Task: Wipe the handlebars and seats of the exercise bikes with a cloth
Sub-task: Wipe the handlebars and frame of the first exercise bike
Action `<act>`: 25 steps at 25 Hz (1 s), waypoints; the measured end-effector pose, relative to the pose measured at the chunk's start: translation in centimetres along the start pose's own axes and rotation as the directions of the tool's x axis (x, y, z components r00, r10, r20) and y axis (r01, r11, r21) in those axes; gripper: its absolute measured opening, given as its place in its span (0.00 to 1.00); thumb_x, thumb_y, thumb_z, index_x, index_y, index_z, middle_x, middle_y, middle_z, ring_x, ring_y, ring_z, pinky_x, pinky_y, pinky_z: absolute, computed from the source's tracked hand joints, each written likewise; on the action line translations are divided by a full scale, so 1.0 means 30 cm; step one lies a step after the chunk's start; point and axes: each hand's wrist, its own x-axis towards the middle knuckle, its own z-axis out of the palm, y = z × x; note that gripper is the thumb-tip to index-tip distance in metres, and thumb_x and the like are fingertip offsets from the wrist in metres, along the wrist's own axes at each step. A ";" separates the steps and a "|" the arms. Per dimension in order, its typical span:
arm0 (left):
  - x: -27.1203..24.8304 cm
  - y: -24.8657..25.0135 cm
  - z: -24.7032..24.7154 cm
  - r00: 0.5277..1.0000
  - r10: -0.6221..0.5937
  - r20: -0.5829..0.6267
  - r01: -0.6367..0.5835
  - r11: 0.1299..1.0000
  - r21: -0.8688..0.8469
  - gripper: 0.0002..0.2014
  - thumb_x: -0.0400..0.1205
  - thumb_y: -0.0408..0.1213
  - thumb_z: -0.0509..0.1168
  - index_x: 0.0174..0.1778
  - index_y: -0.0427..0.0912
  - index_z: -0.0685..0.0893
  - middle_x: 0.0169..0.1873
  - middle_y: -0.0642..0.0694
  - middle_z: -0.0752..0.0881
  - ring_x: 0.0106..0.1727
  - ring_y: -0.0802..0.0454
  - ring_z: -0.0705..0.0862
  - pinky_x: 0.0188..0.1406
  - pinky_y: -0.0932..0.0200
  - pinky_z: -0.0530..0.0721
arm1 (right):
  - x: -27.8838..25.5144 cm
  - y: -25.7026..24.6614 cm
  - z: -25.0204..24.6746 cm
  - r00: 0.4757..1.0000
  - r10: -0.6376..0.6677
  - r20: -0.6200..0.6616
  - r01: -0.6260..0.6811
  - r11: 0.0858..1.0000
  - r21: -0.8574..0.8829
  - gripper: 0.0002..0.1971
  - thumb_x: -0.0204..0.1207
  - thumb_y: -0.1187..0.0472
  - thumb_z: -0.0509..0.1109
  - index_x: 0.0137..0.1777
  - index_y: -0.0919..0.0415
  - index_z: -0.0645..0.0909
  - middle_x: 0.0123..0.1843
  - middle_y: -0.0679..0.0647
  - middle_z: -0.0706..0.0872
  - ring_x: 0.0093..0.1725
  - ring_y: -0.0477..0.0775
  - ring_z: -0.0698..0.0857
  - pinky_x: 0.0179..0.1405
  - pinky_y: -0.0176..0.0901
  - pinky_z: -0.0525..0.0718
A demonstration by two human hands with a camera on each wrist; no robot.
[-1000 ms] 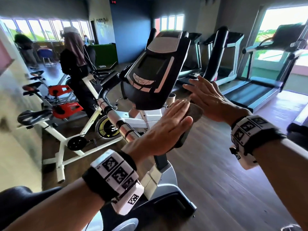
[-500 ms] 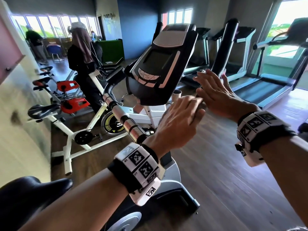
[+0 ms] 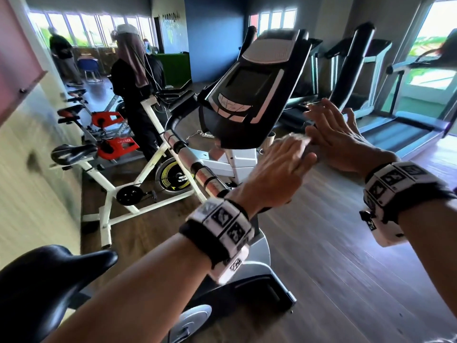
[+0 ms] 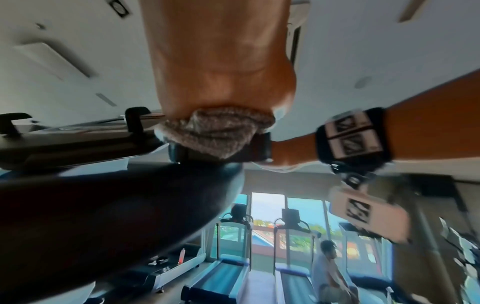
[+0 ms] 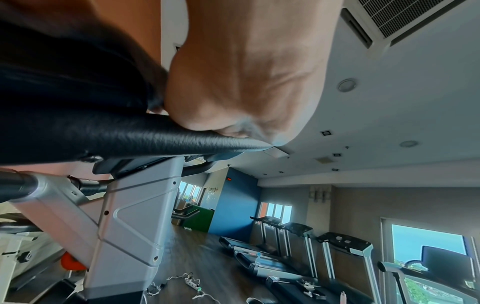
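Note:
The nearest exercise bike has a black console (image 3: 254, 90), a left handlebar (image 3: 190, 159) with chrome bands, and a black seat (image 3: 44, 280) at the lower left. My left hand (image 3: 279, 169) and right hand (image 3: 331, 134) face each other, fingers straight, just right of the console. In the left wrist view a grey-brown cloth (image 4: 215, 133) is pressed under my left palm against a black bar end. The right wrist view shows my right palm on the black padded right handlebar (image 5: 155, 135). From the head view the cloth is almost fully hidden between the hands.
A white spin bike (image 3: 138, 179) with red covers stands to the left, and a person in dark clothes (image 3: 133, 78) is behind it. Treadmills (image 3: 400, 134) line the right side by the windows. A power strip (image 5: 192, 283) lies on the wooden floor.
Both hands stay pressed together by the console and have slid slightly forward. The cloth, seen below the left palm a second ago, is now mostly covered.

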 end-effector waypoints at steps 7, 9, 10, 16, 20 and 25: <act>-0.064 0.026 -0.015 0.986 -0.118 0.120 0.111 0.992 0.065 0.32 0.94 0.50 0.45 0.90 0.39 0.45 0.91 0.45 0.45 0.90 0.54 0.38 0.89 0.55 0.36 | 0.005 -0.043 -0.034 0.991 0.085 0.107 -0.075 0.992 -0.097 0.40 0.81 0.38 0.35 0.86 0.58 0.62 0.91 0.49 0.52 0.90 0.46 0.39 0.85 0.72 0.38; -0.036 0.016 -0.034 0.982 -0.127 0.143 0.126 0.992 0.016 0.31 0.94 0.49 0.46 0.90 0.39 0.47 0.91 0.44 0.47 0.90 0.53 0.40 0.90 0.50 0.39 | 0.009 -0.049 -0.037 0.986 0.100 0.132 -0.085 0.989 -0.117 0.40 0.80 0.38 0.35 0.86 0.57 0.61 0.91 0.49 0.50 0.90 0.46 0.38 0.84 0.73 0.36; -0.014 0.015 -0.037 0.980 -0.148 0.135 0.151 0.988 -0.010 0.31 0.94 0.49 0.47 0.90 0.39 0.50 0.91 0.42 0.50 0.91 0.50 0.43 0.90 0.47 0.43 | 0.008 -0.054 -0.036 0.983 0.111 0.145 -0.094 0.988 -0.120 0.40 0.80 0.38 0.34 0.86 0.56 0.61 0.91 0.49 0.49 0.90 0.46 0.38 0.84 0.73 0.34; -0.082 0.004 -0.005 0.994 0.048 -0.093 -0.054 0.996 -0.066 0.26 0.92 0.43 0.51 0.83 0.34 0.71 0.82 0.38 0.73 0.85 0.46 0.65 0.88 0.55 0.54 | 0.006 -0.074 -0.044 0.972 0.179 0.152 -0.168 0.983 -0.080 0.33 0.85 0.42 0.41 0.85 0.56 0.62 0.92 0.49 0.47 0.90 0.46 0.36 0.84 0.71 0.33; 0.010 -0.015 -0.016 1.000 -0.021 0.005 0.021 1.000 -0.022 0.32 0.89 0.53 0.43 0.81 0.38 0.74 0.76 0.43 0.77 0.78 0.48 0.71 0.83 0.46 0.66 | 0.003 -0.067 -0.033 0.976 0.168 0.136 -0.165 0.986 -0.039 0.25 0.91 0.48 0.45 0.85 0.56 0.61 0.92 0.48 0.48 0.90 0.46 0.36 0.85 0.73 0.36; -0.029 -0.018 -0.005 0.962 0.254 -0.102 -0.255 0.967 0.005 0.21 0.91 0.47 0.49 0.65 0.37 0.81 0.62 0.42 0.81 0.63 0.46 0.78 0.69 0.44 0.75 | 0.001 -0.053 -0.030 0.982 0.146 0.123 -0.147 0.989 0.004 0.24 0.92 0.50 0.49 0.85 0.55 0.62 0.91 0.48 0.49 0.90 0.46 0.37 0.84 0.73 0.38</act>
